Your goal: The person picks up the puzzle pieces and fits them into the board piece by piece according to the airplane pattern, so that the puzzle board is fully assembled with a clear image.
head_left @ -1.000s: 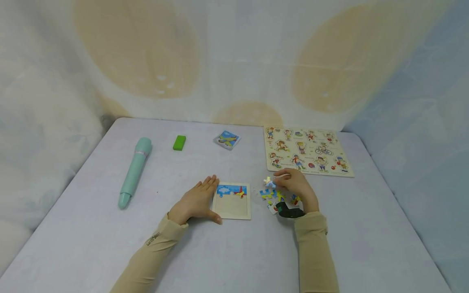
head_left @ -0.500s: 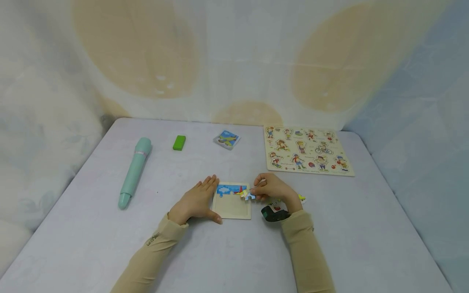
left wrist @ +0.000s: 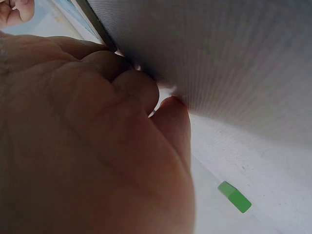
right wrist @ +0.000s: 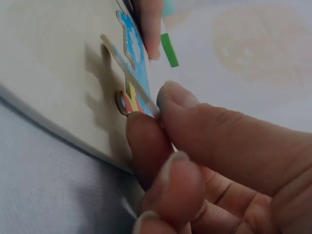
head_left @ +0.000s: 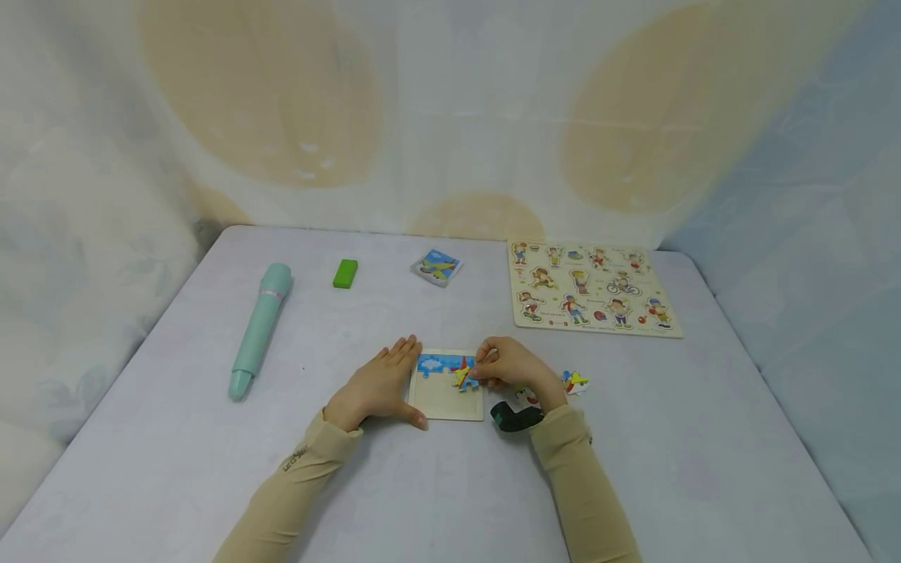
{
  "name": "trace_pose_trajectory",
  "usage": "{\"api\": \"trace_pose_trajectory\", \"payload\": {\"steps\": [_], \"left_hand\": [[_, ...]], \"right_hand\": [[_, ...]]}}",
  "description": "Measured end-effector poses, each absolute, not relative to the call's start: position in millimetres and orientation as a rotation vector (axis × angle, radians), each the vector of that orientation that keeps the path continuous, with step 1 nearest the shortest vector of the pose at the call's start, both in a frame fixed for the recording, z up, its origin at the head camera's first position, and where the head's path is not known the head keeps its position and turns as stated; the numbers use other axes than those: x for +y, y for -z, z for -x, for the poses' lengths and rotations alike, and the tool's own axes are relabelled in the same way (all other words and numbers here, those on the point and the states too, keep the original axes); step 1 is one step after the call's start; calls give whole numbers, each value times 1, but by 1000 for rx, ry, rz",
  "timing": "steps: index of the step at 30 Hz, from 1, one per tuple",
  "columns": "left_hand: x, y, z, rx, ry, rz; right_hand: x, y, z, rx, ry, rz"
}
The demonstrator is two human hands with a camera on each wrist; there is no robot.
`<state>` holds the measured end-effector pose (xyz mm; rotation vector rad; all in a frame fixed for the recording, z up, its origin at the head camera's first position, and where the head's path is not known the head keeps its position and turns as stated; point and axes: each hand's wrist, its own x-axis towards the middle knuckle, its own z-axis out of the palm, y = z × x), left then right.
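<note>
My right hand (head_left: 517, 366) pinches a yellow and blue jigsaw piece (head_left: 464, 380) between thumb and finger, over the right side of a small wooden puzzle tray (head_left: 443, 419). In the right wrist view the piece (right wrist: 127, 69) is seen edge-on, tilted above the tray's bare base. A blue sky strip with a cloud (head_left: 431, 363) is fitted along the tray's top. Beside the tray's left edge, my left hand (head_left: 376, 387) lies with straight fingers and thumb spread. Loose jigsaw pieces (head_left: 575, 383) lie right of the tray, partly hidden by my right hand and its black wrist strap.
A wooden board with cartoon figures (head_left: 591, 285) lies at the back right. Near the back are a small airplane picture tile (head_left: 437, 267) and a green block (head_left: 345, 274). A mint-green microphone-shaped stick (head_left: 259, 332) lies on the left.
My right hand has moved left from the loose pieces to the tray, carrying the jigsaw piece, and has turned it slightly there. My left hand has stayed in place.
</note>
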<state>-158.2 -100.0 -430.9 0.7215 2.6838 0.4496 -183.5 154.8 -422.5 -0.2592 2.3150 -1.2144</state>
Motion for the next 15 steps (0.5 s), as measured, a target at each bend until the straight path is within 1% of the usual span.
{"api": "trace_pose_trajectory", "payload": {"steps": [15], "left_hand": [[-100,430,157,2688,-444,-728]], "right_hand": [[142,418,179,2396,1147,133]]}}
